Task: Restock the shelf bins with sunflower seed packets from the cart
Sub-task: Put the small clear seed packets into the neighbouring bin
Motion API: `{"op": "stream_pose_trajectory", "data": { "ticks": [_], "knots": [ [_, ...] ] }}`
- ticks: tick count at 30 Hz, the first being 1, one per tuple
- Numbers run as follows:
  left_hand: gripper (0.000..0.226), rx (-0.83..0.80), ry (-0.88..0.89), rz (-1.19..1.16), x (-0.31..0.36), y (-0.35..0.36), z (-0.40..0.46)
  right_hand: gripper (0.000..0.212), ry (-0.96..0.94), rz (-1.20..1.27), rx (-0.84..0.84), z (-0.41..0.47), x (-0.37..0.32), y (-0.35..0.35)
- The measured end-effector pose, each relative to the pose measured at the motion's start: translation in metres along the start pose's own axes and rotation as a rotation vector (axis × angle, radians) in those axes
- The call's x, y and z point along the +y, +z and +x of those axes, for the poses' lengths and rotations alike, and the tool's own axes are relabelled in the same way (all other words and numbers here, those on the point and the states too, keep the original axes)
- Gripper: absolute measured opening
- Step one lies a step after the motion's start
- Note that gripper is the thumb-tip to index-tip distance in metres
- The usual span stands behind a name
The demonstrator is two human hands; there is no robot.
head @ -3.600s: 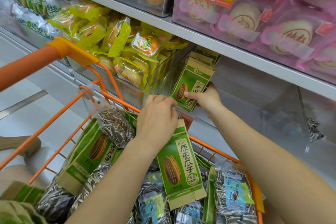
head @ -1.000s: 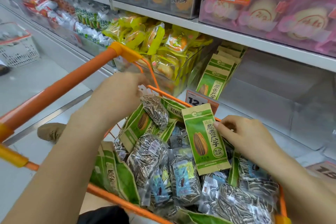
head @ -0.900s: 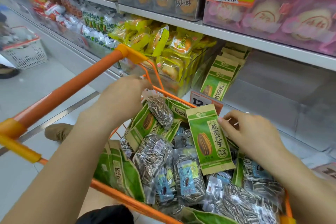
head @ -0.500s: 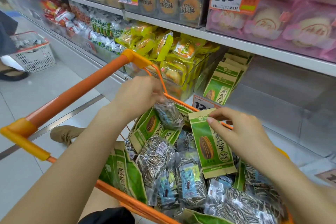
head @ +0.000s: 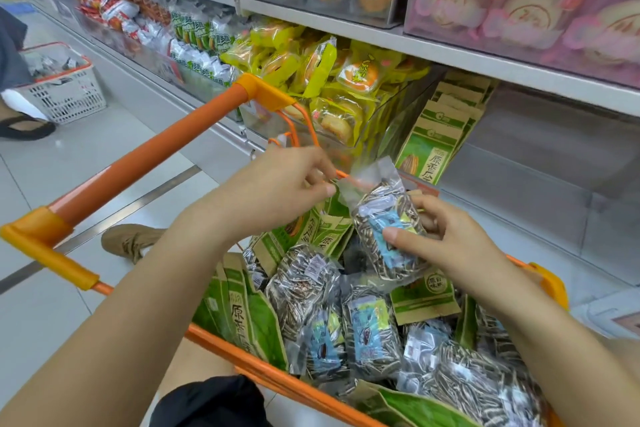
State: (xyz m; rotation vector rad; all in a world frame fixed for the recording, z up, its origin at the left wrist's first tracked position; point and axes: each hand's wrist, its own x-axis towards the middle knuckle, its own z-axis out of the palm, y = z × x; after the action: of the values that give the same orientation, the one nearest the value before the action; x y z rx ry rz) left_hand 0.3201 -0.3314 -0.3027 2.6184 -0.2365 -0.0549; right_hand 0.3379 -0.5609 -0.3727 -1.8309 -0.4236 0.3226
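Both hands hold one clear packet of sunflower seeds [head: 388,229] just above the orange cart [head: 138,163]; the left hand [head: 277,191] pinches the packet's empty transparent top flap between thumb and fingers, and the right hand [head: 446,239] has its fingers curled round the bulging body, thumb lying across the blue label. That packet's long axis runs up and down with a lean to the left; the sealed flap points up toward the shelf, the heavy seed-filled end points down into the cart. Beneath it the cart is heaped with more clear seed packets [head: 363,333] lying at mixed angles, and green paper seed packets [head: 242,319] stand on edge along the near side; one green packet [head: 422,298] lies flat under the right wrist. On the lower shelf a row of green packets [head: 433,149] stands upright in a clear bin [head: 519,163], faces toward the aisle, one behind another; just left of them is a bin of yellow snack bags [head: 322,69]. A white basket [head: 62,94] sits on the floor far left.
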Motion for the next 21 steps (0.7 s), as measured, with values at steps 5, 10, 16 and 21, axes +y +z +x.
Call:
{"op": "stream_pose_trajectory", "data": {
  "ticks": [5, 10, 16, 21],
  "knots": [
    [0.068, -0.58, -0.002, 0.351, 0.002, 0.025, -0.018, 0.065, 0.115, 0.131, 0.063, -0.011, 0.015, -0.005],
    [0.109, -0.707, -0.029, 0.544, -0.005, 0.038, -0.019, 0.049, 0.125, 0.209, 0.119, -0.012, 0.016, -0.004],
    [0.06, -0.514, 0.062, 0.245, -0.004, 0.018, -0.014, 0.029, 0.194, 0.384, 0.243, -0.013, 0.018, -0.014],
    [0.048, 0.036, 0.084, -0.253, 0.01, 0.003, -0.01, 0.018, 0.237, 0.556, 0.323, -0.009, 0.021, -0.017]
  ]
}}
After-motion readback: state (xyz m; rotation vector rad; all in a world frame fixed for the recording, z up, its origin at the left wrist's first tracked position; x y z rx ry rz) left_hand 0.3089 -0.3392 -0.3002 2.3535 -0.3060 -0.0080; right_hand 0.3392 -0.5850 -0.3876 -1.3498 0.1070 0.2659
